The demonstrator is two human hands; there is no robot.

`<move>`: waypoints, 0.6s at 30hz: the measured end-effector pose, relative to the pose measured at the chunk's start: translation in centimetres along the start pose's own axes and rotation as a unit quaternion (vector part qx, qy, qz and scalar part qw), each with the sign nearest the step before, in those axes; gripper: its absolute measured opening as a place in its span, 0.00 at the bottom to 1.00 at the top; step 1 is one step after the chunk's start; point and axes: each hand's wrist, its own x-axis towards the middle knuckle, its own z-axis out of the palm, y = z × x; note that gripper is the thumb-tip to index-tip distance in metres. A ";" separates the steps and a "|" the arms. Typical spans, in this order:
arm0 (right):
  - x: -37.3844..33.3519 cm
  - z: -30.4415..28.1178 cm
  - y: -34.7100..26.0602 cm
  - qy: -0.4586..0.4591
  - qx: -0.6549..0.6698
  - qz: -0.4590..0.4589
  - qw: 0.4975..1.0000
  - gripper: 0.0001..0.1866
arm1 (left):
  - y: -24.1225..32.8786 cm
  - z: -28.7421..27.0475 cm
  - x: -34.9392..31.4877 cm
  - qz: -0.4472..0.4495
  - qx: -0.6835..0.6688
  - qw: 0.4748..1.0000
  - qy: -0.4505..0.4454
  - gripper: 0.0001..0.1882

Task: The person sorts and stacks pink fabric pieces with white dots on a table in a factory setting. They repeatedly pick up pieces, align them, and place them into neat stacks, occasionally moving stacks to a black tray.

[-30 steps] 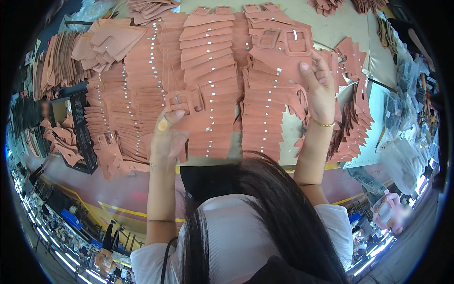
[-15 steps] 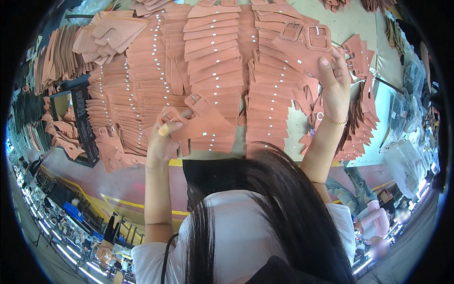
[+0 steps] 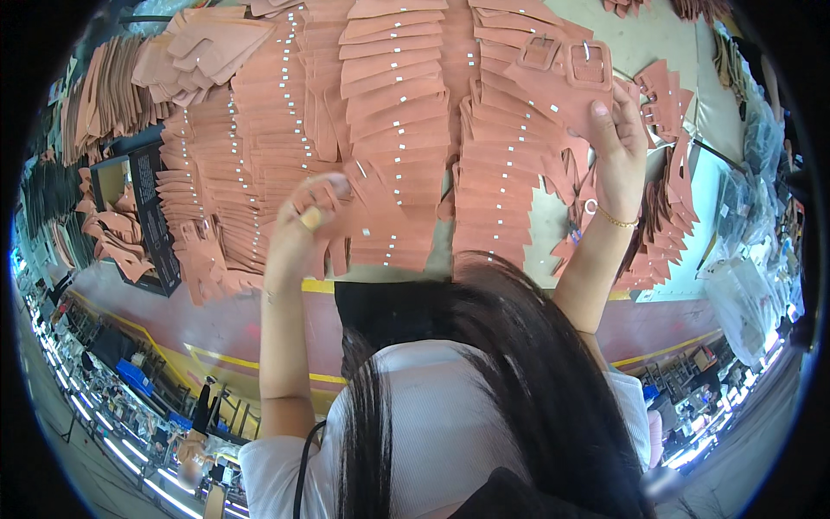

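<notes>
- Left hand [image 3: 303,227] was clamped on a leather piece [image 3: 367,197] — over the stacked rows [image 3: 398,95].
- Right hand [image 3: 616,143] pinched a buckled strap [image 3: 571,73], top right.
- Best kept flat, edges aligned w/ the row.

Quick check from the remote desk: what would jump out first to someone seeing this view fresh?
The rows of overlapping tan leather pieces with small metal studs, fanned across the table, fill the upper half. The left hand grips one such piece near the middle, while the right hand, with a gold bracelet, holds a buckled leather piece at upper right.
</notes>
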 end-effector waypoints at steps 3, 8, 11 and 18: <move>-0.3 -0.1 0.0 -0.007 -0.005 0.004 1.000 0.20 | 2.7 -1.0 2.3 0.083 0.007 0.996 0.029 0.22; -1.0 0.3 0.0 -0.004 -0.003 0.006 1.000 0.19 | 6.8 0.3 9.0 0.281 -0.024 0.959 0.041 0.30; -1.8 0.5 -0.1 0.002 -0.001 0.027 1.000 0.19 | 7.2 1.9 11.8 0.350 0.033 0.935 0.051 0.29; -3.4 0.2 0.0 0.008 -0.027 0.020 0.999 0.19 | 4.6 3.0 13.5 0.403 0.208 0.885 0.107 0.32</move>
